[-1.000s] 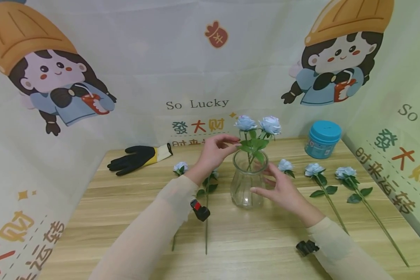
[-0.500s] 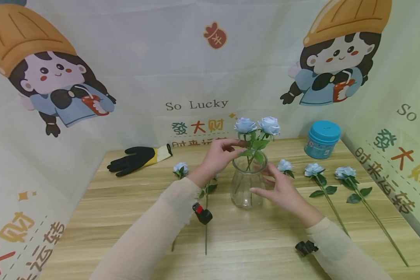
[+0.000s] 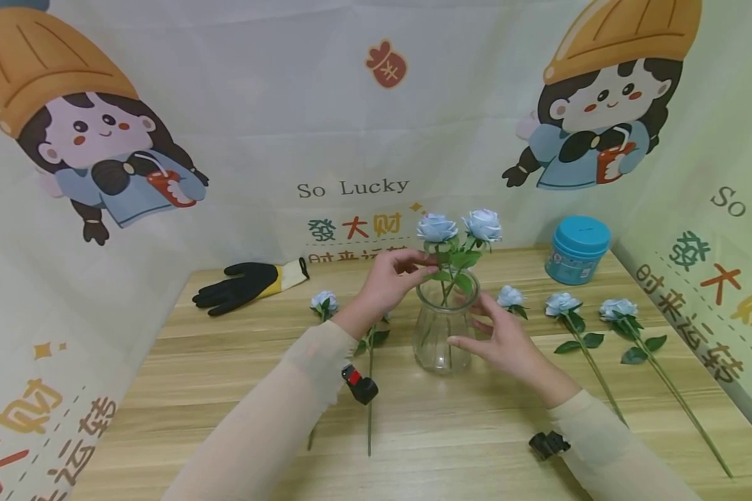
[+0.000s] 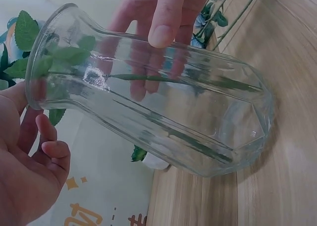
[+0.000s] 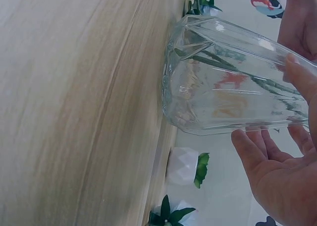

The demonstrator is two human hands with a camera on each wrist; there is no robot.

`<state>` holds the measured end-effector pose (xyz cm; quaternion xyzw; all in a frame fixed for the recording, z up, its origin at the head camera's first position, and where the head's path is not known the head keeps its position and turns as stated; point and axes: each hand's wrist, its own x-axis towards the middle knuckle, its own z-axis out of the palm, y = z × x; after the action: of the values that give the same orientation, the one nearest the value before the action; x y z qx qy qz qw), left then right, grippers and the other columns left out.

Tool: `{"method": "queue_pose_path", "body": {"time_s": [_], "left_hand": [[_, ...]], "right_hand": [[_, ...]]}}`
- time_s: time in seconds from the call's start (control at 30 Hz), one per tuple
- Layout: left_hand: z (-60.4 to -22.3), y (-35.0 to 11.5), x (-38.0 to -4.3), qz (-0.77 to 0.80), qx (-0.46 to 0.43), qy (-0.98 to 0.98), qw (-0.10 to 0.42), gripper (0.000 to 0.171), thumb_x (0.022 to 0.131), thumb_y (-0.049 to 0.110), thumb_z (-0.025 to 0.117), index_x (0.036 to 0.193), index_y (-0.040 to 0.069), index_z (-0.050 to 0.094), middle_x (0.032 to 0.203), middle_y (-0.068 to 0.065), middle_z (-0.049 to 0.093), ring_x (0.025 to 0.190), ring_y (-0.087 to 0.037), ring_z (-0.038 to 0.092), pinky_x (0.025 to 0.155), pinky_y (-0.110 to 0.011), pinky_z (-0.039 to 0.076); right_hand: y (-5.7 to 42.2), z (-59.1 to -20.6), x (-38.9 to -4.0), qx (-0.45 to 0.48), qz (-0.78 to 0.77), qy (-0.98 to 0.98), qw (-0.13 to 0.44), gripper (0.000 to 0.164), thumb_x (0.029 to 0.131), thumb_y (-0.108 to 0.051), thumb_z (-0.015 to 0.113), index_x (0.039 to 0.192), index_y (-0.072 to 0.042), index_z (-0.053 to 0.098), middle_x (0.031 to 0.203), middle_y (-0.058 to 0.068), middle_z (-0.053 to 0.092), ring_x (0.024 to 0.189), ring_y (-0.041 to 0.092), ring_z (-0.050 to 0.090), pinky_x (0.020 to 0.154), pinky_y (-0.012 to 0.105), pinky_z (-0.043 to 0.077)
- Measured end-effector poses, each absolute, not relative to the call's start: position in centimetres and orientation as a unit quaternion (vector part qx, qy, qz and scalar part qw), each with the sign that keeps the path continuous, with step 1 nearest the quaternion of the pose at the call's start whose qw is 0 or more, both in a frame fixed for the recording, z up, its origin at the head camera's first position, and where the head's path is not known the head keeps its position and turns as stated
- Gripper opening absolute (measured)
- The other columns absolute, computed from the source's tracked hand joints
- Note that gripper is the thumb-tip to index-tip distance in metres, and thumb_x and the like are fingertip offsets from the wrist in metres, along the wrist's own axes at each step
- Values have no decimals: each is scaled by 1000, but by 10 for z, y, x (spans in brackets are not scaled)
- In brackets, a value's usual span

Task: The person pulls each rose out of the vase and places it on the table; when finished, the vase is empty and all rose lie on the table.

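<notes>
Two pale blue artificial roses, the left rose (image 3: 436, 228) and the right rose (image 3: 483, 225), stand in a clear glass vase (image 3: 441, 341). Their stems cross the mouth and run down inside the glass. My left hand (image 3: 391, 282) pinches the left rose's stem just above the rim; leaves partly cover its fingertips. In the left wrist view, the other fingers of my left hand (image 4: 34, 171) are curled beside the rim. From the right side my right hand (image 3: 507, 341) holds the upright vase. The right wrist view has the thumb (image 5: 299, 77) and fingers on opposite sides of the glass (image 5: 213, 82).
Right of the vase lie three more roses, the nearest rose (image 3: 512, 297), a middle rose (image 3: 562, 304) and a far rose (image 3: 619, 309). Two others lie left, one rose (image 3: 324, 301) partly behind my arm. A black-yellow glove (image 3: 244, 285) and blue tub (image 3: 579, 250) sit at the back.
My left hand has moved right and slightly down to the left rose's stem. That rose has shifted slightly left and down. My right hand and the vase have stayed in place.
</notes>
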<state>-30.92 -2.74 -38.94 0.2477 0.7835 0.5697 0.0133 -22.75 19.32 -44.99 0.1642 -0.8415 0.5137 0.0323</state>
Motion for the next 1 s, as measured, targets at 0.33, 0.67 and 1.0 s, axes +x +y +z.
{"method": "queue_pose_path", "body": {"time_s": [0.33, 0.67, 1.0], "left_hand": [[-392, -29, -309, 590, 243, 769, 28, 14, 94, 15, 76, 104, 5, 74, 112, -11, 77, 83, -9, 63, 71, -22, 49], [-395, -28, -304, 594, 241, 767, 25, 18, 92, 17, 80, 106, 8, 74, 110, -7, 77, 90, -11, 64, 78, -26, 53], [-388, -30, -303, 637, 228, 737, 15, 14, 94, 15, 77, 104, 6, 72, 104, -3, 76, 89, -10, 64, 78, -25, 54]], "right_hand": [[195, -452, -227, 165, 514, -841, 35, 74, 87, -18, 85, 149, -11, 46, 148, 15, 55, 136, 39, 55, 108, 49, 52], [192, -452, -226, 161, 517, -840, 30, 73, 87, -17, 85, 149, -12, 46, 146, 15, 55, 136, 38, 54, 108, 48, 52], [193, -453, -228, 165, 518, -838, 42, 73, 86, -13, 84, 148, -6, 46, 146, 19, 55, 134, 42, 55, 107, 48, 52]]}}
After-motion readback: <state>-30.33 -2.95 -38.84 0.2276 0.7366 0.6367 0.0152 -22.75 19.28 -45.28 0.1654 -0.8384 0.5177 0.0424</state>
